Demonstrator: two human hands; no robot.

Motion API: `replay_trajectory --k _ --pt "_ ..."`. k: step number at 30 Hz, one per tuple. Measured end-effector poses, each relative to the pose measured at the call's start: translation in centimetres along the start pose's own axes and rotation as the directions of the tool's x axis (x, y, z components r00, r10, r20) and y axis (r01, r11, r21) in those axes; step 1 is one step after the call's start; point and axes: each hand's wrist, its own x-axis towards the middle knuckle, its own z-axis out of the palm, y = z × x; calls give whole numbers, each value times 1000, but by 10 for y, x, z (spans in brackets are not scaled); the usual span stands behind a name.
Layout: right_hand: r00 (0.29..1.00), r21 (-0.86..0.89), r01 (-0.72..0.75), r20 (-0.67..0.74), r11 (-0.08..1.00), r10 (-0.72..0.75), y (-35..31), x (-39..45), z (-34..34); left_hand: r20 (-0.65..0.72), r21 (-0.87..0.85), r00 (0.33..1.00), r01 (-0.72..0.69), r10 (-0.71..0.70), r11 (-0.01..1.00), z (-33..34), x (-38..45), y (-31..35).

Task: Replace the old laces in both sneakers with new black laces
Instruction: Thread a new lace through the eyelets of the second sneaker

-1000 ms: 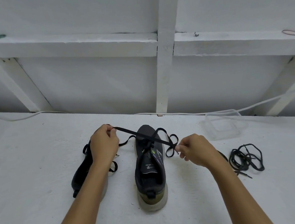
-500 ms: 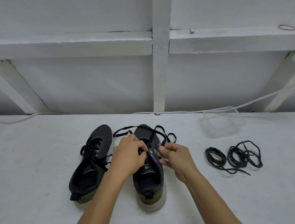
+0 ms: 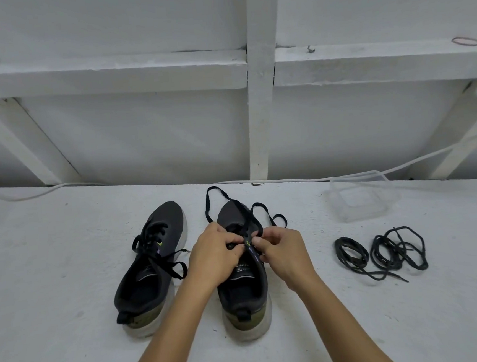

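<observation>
left shoe [image 3: 155,263]: dark grey, green heel, white sole
right shoe [image 3: 245,292]: dark grey, green heel, white sole
lace [image 3: 235,202]: black
old laces [image 3: 382,252]: black
box [image 3: 359,196]: see-through
table [image 3: 53,283]: white

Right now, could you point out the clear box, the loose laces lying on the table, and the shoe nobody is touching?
Clear box [image 3: 360,199]: head view, on its see-through floor.
Loose laces [image 3: 396,249]: head view, on the right-hand coil of the pile.
Untouched shoe [image 3: 169,215]: head view, on its dark toe.

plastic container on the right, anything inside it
The clear plastic container looks empty; the white table shows through it. Its lid is not visible.
</observation>
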Motion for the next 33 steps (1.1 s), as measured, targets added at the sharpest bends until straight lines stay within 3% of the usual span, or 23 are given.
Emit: replay_trajectory --k 9,15,18,26,28,29,32,33 --pt "993 -204 114 -10 972 -119 -1 3 3 -36 -64 999 5 -8 998 5 -2 0" --pt "984 -73 111 149 991 -99 -7 -12 -5 -47 -39 999 -2 0 999 5 -3 4" --pt "964 -60 184 204 981 -168 -6 -26 -8 -53 -63 999 -8 5 998 7 -6 6" --pt "988 17 139 -76 990 -137 15 -41 10 125 -391 989 -24 78 920 -31 -15 0" --pt "983 13 163 -87 987 -161 14 -44 14 100 -552 991 -23 94 834 -41 -22 3" --pt "983 14 163 -90 987 -161 13 -44 15 81 -692 994 7 68 722 -44 -25 5" --pt "994 39 81 -75 996 -78 8 -41 15 72 -973 996 80 -45 216 -48 -29 7" --pt "998 55 36 -58 998 -33 5 -38 14 68 -986 994 80 -89 147 -46 -29 5"
